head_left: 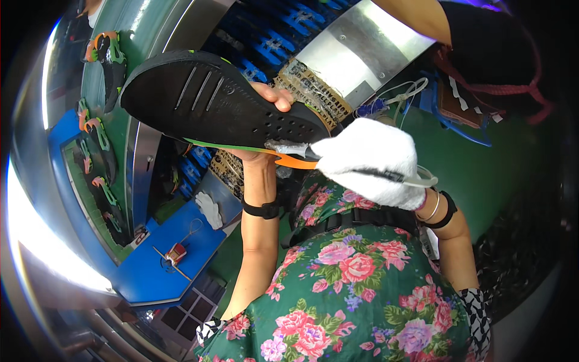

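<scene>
A black shoe sole (223, 114) with green and orange edges is held up in front of me, its flat face with slots and small holes turned up. My left hand (274, 96), bare, is closed around its middle from beneath, fingertips curling over the far edge; the palm is partly hidden. My right hand (371, 160), in a white glove, is closed on a slim brush (294, 149) whose tip touches the sole near the heel end. A pale tube (422, 180) comes out by the right wrist.
To the left runs a green conveyor belt (136, 45) carrying several colourful shoe parts (102, 130). A blue table (145, 271) bears a white glove (208, 210) and a small red object (175, 253). Behind the sole are blue racks (271, 45) and a metal plate (362, 51). Another person's arm (416, 18) shows at top right.
</scene>
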A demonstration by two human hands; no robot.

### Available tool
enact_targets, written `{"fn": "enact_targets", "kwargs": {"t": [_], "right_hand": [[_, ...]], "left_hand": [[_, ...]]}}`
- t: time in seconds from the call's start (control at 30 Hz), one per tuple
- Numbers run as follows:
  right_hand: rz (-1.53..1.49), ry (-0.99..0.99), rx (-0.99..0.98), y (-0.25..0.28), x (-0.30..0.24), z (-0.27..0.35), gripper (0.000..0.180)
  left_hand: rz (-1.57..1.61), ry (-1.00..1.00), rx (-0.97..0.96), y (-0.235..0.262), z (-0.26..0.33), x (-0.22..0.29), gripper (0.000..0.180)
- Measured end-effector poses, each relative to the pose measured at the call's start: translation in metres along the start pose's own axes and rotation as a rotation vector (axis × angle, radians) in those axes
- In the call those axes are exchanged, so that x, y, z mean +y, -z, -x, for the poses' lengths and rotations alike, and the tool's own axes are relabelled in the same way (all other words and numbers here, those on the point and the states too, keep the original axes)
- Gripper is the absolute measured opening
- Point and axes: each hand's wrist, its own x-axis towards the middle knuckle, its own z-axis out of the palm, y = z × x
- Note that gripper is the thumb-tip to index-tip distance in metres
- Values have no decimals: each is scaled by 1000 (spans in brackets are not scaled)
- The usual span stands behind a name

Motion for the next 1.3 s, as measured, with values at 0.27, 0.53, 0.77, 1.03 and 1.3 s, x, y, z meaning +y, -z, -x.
{"fn": "enact_targets", "kwargs": {"t": [0.27, 0.53, 0.77, 1.03, 1.3], "right_hand": [[-45, -107, 37, 8, -1, 5, 16], [-146, -200, 30, 16, 3, 8, 17], [-79, -181, -7, 22, 4, 9, 18], [23, -87, -33, 26, 6, 6, 20], [-70, -152, 44, 23, 7, 7, 16]], "left_hand": [[32, -56, -20, -13, -6, 1, 84], [-115, -83, -36, -13, -12, 1, 81], [-124, -81, -26, -18, -17, -2, 90], [-143, -55, -37, -12, -26, -6, 93], [-194, -24, -101, -11, -34, -7, 82]]}}
